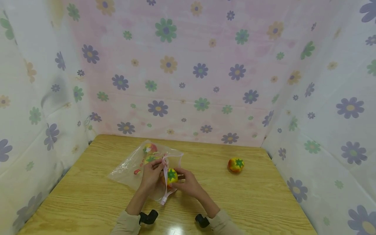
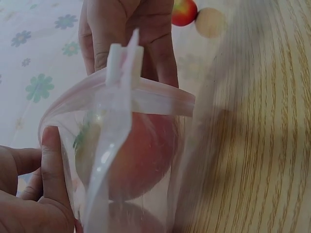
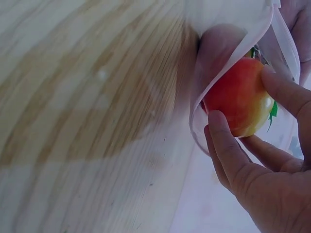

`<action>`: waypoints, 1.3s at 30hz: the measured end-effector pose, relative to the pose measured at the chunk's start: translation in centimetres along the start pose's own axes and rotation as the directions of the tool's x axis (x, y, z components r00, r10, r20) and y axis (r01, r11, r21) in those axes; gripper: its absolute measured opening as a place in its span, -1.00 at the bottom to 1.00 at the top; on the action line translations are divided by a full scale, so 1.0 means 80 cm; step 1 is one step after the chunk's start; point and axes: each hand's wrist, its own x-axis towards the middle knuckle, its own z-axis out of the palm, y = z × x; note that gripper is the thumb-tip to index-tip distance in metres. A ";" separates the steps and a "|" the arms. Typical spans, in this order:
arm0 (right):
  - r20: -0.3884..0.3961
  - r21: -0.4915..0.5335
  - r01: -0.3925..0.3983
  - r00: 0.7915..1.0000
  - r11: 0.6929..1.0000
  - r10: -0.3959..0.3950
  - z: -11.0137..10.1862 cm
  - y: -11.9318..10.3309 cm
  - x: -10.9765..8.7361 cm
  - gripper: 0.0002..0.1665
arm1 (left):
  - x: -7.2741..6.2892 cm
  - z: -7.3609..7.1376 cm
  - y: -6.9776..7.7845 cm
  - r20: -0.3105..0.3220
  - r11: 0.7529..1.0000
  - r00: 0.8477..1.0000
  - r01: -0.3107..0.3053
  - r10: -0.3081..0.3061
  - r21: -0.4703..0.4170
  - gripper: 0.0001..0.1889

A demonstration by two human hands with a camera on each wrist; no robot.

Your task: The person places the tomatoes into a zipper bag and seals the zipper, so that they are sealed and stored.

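A clear zip bag (image 1: 129,173) with a pink rim lies on the table, its mouth facing right. My left hand (image 1: 151,174) pinches the bag's upper rim and keeps the mouth parted. At that mouth, my right hand (image 1: 189,186) grips a red-and-yellow tomato (image 3: 238,97) with a green star-shaped top, fingers and thumb spread round it. The tomato is partly inside the rim, and its red side shows through the plastic in the left wrist view. The white slider (image 2: 124,68) sits at one end of the zip. Further in, another tomato (image 1: 150,159) shows through the film.
One more red-and-yellow tomato (image 1: 236,165) stands on the wooden table (image 1: 252,199) to the right. Flower-patterned cloth (image 1: 182,94) hangs behind the table and along both sides. Black wrist mounts (image 1: 149,217) project from the sleeves over the front of the table.
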 end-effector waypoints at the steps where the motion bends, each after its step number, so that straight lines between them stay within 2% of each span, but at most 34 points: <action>1: -0.002 -0.001 0.001 1.000 1.000 -0.001 0.001 0.000 0.001 -0.31 | 0.000 0.000 0.000 0.003 1.000 1.000 0.001 -0.001 -0.006 -0.69; 8: 0.014 -0.011 0.017 1.000 1.000 -0.017 0.008 -0.003 0.006 -0.31 | -0.001 0.003 -0.001 0.008 1.000 1.000 0.003 -0.003 -0.011 -0.66; 20: 0.008 0.015 -0.069 0.998 0.997 0.069 0.015 -0.004 0.011 -0.32 | 0.000 0.003 -0.001 -0.001 1.000 1.000 0.013 -0.013 -0.011 -0.67; 28: -0.004 -0.024 -0.028 1.000 0.999 0.028 0.019 0.000 0.012 -0.33 | 0.000 0.002 -0.002 0.006 1.000 1.000 0.001 -0.001 -0.014 -0.68; 39: -0.007 -0.010 -0.062 0.998 0.998 0.061 0.023 -0.005 0.015 -0.35 | 0.001 0.001 -0.003 -0.004 1.000 1.000 0.009 -0.009 -0.007 -0.66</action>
